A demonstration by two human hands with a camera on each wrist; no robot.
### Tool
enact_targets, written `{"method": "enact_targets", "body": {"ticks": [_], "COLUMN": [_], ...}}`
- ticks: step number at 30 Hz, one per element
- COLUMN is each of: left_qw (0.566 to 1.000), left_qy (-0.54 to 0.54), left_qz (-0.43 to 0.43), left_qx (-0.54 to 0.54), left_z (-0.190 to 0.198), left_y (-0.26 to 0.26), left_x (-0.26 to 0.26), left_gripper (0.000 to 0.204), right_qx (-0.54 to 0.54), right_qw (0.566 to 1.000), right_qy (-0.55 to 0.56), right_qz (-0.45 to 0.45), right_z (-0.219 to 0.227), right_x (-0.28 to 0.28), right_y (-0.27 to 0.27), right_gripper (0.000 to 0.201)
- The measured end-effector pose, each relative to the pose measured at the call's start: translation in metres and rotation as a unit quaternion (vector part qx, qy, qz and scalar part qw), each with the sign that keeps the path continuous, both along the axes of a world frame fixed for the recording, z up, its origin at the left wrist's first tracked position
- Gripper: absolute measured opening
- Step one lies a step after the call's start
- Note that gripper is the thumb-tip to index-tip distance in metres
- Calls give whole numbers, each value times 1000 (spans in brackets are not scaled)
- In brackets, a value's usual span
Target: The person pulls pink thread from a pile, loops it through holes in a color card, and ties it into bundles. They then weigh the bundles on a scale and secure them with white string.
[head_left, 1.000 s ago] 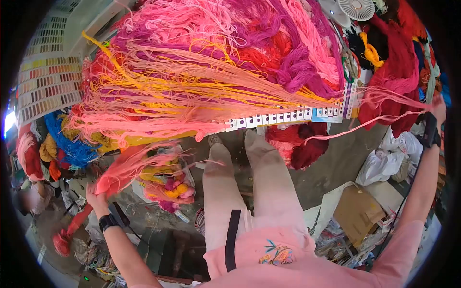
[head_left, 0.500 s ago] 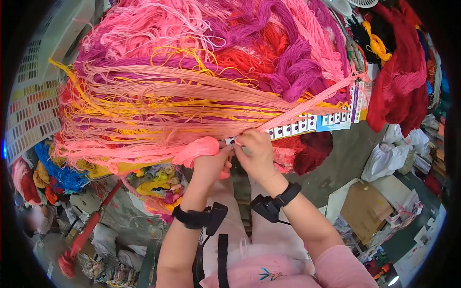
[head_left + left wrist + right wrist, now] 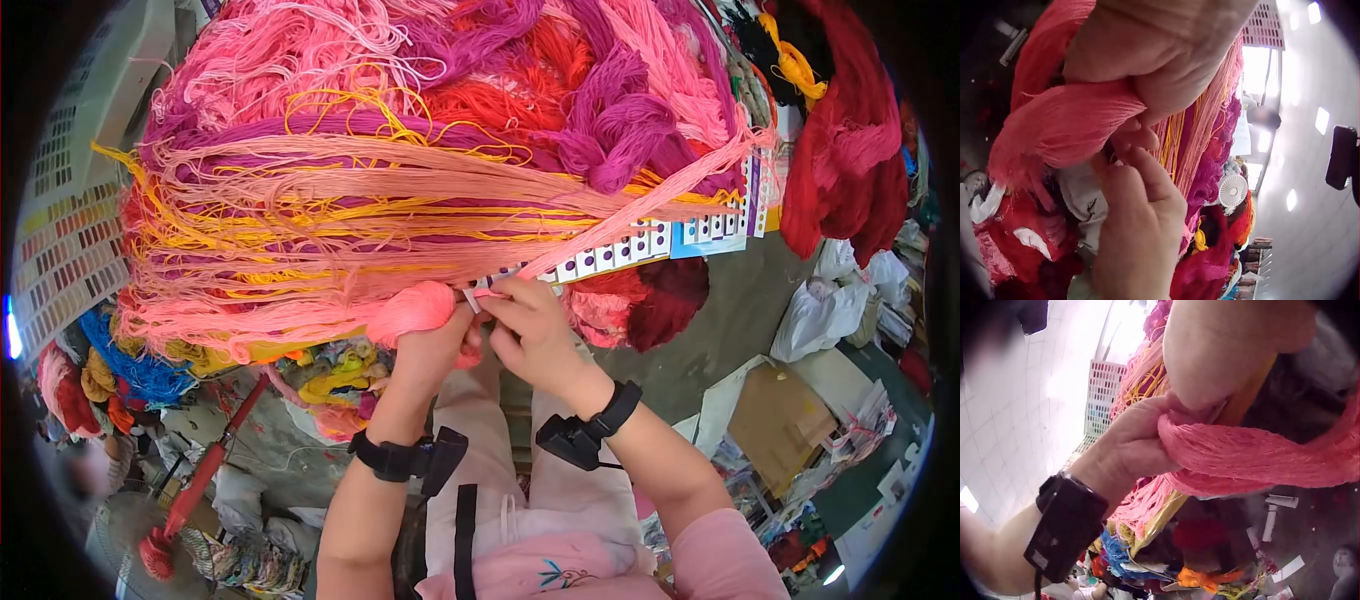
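Observation:
In the head view the left hand point(image 3: 432, 346) grips a coral pink skein point(image 3: 412, 312) that bulges over its back. The skein hangs in a thick bundle from that hand in the right wrist view point(image 3: 1241, 456). Close against it, the right hand point(image 3: 537, 330) pinches a small piece at the end of a pink strand bundle point(image 3: 650, 212). A white card tag point(image 3: 473, 299) shows between the two hands. In the left wrist view the right hand's point(image 3: 1141, 219) thumb and finger meet near the left fingers; what lies between them is mostly hidden.
Pink, orange and yellow strands point(image 3: 330, 200) cover the table, with purple yarn point(image 3: 610, 120) behind. Punched cards point(image 3: 620, 250) line its front edge. Dark red yarn point(image 3: 850, 150) hangs at the right. A red-poled fan point(image 3: 195, 490) stands lower left; cardboard point(image 3: 775, 425) lies lower right.
From wide apart, both hands have come together at the table's front edge, the left bringing the pink skein. The right hand has moved in from the far right. Since half a second ago they have barely moved.

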State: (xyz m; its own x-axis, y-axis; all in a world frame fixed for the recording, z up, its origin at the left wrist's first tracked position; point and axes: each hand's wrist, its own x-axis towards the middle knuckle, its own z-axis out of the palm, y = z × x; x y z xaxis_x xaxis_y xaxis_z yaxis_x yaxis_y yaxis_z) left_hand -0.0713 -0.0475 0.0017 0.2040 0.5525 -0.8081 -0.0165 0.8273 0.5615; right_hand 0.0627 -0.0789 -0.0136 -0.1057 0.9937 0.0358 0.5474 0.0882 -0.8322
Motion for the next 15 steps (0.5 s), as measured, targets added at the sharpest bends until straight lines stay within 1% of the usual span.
{"method": "enact_targets", "body": {"ticks": [1,2,4,5,7,8,10,11,13,15], "left_qw": [1000,1000,997,997,996,997,999,998,998,998], "left_qy": [17,17,68,67,-16,-15,21,40,51,58], "left_qz": [-15,-16,-26,-26,83,79,24,-2,6,14], "left_qx": [-1,-1,-40,-40,-18,-20,-16,-37,-33,-33], "left_z": [-1,-1,2,4,7,7,6,12,13,15], "left_y": [0,1,2,4,8,8,9,11,13,11], "left_x": [0,0,-2,-11,-35,-36,-40,-33,-30,-28], "left_gripper": [11,11,12,12,12,12,14,17,16,15], "right_qx": [-22,-21,-32,-32,-36,-38,-17,-15,-35,-25], "right_qw": [999,999,998,998,998,998,998,998,997,998], "right_qy": [43,43,40,39,28,29,9,11,14,2], "right_qz": [-11,-12,-45,-45,-48,-52,-63,-63,-60,-52], "right_z": [-1,-1,0,-1,-1,-2,-3,-3,-1,-2], "right_x": [0,-1,-2,-2,-2,-2,-5,-6,-4,-1], "right_y": [1,1,1,2,0,-1,-1,-1,-1,-2], "right_gripper": [27,27,25,25,26,26,25,25,25,27]}}
